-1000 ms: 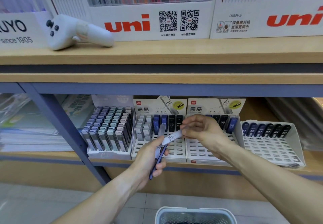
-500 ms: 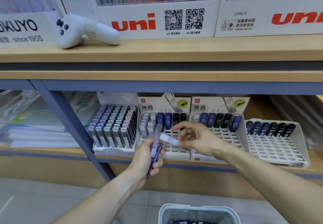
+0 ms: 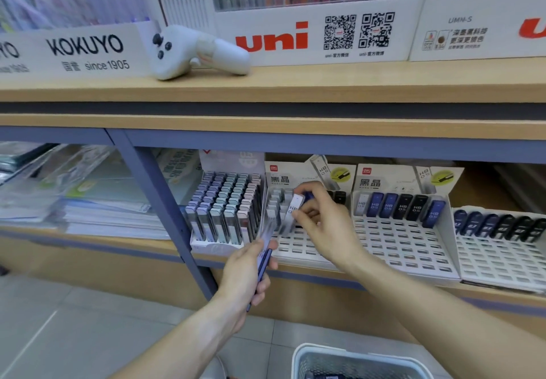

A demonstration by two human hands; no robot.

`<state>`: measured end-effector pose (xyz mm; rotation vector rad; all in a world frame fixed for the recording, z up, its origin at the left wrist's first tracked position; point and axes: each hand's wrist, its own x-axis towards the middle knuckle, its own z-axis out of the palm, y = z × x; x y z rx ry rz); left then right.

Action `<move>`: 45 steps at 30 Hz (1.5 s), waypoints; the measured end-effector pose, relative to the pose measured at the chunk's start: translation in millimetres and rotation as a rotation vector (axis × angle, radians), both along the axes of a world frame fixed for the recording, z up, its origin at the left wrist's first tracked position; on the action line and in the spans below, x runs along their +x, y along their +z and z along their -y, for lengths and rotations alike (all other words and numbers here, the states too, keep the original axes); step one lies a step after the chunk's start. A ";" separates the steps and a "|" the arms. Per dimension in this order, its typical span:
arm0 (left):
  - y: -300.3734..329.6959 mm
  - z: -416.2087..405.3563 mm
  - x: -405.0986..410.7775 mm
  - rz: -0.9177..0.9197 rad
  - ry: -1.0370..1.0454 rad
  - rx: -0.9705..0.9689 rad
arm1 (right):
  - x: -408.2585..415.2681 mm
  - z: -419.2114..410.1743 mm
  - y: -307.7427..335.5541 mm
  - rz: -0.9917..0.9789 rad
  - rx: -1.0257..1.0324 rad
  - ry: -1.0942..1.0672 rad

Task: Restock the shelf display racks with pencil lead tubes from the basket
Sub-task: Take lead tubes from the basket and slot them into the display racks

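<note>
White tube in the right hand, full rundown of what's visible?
The white tube is slim and flat-sided, looks like translucent plastic, with "HB" printed in dark letters. It stands near upright, tilted slightly, over the second rack. The right hand pinches it from the right. Its lower end is blurred, so seating is unclear.

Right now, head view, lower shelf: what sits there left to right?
Stacked paper pads → full rack of pastel lead tubes → rack the right hand is loading with a white tube → rack with one row of tubes → far-right rack with dark tubes.
</note>
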<state>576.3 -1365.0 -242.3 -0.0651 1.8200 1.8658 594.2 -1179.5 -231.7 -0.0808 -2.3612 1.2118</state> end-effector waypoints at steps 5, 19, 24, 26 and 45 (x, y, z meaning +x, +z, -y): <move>1.8 14.6 -0.5 0.046 0.028 0.027 | -11.4 18.0 -14.0 -0.084 0.100 -0.026; 2.6 24.7 -1.5 -0.012 -0.020 0.023 | -27.6 22.4 -22.3 -0.102 0.373 0.028; 4.2 23.0 -0.2 -0.032 -0.051 0.012 | -20.0 28.0 -19.9 -0.017 0.423 0.015; 4.9 21.8 0.1 -0.041 -0.084 0.024 | -15.9 30.8 -12.5 -0.020 0.275 -0.027; 9.6 -0.8 0.5 -0.104 -0.202 0.053 | 38.4 8.8 18.2 0.412 -0.914 0.128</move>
